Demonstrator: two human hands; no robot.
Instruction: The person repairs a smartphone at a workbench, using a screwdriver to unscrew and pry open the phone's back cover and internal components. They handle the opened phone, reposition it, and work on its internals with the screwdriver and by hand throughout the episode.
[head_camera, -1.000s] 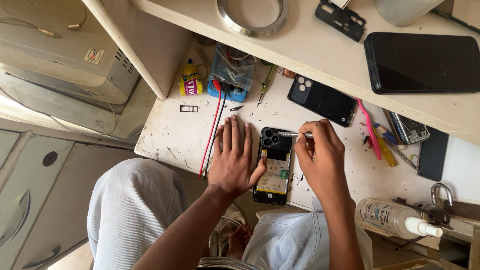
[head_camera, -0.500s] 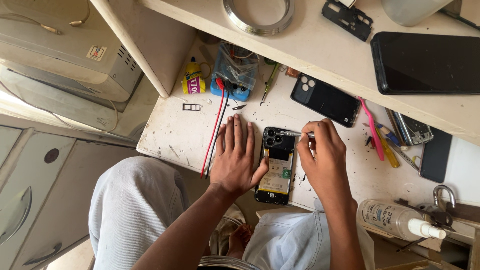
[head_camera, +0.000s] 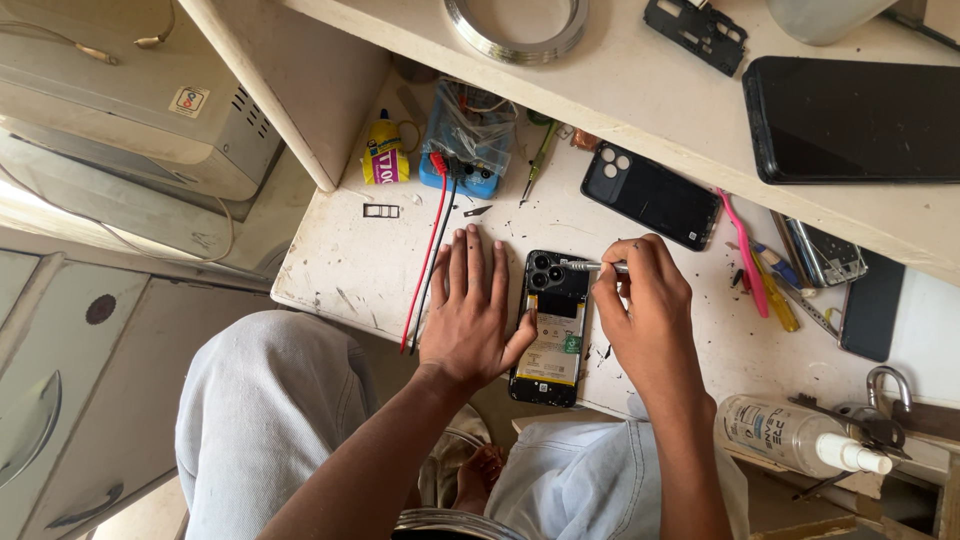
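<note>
Hands work side by side over an opened smartphone (head_camera: 552, 330) lying flat on the white, scuffed table (head_camera: 340, 270), near its front edge, with the back cover off and the battery and camera cluster showing. The left hand (head_camera: 468, 315) lies open and flat on the table, fingers spread, its thumb pressing against the phone's left side; it grips nothing. The right hand (head_camera: 645, 305) is closed around a thin metal screwdriver (head_camera: 592, 267), whose tip points left and meets the phone's upper right corner beside the cameras.

A red and a black test lead (head_camera: 432, 250) run from a blue box (head_camera: 462, 150) at the back of the table down past the left hand. Beside that box stands a yellow glue bottle (head_camera: 383, 155). A black phone back cover (head_camera: 650, 196) lies just behind the right hand, and a pink tool (head_camera: 743, 255) lies to its right. A clear spray bottle (head_camera: 795, 435) lies on its side at the right front. On the shelf above rest a metal ring (head_camera: 515, 25) and a dark phone screen (head_camera: 850, 120).
</note>
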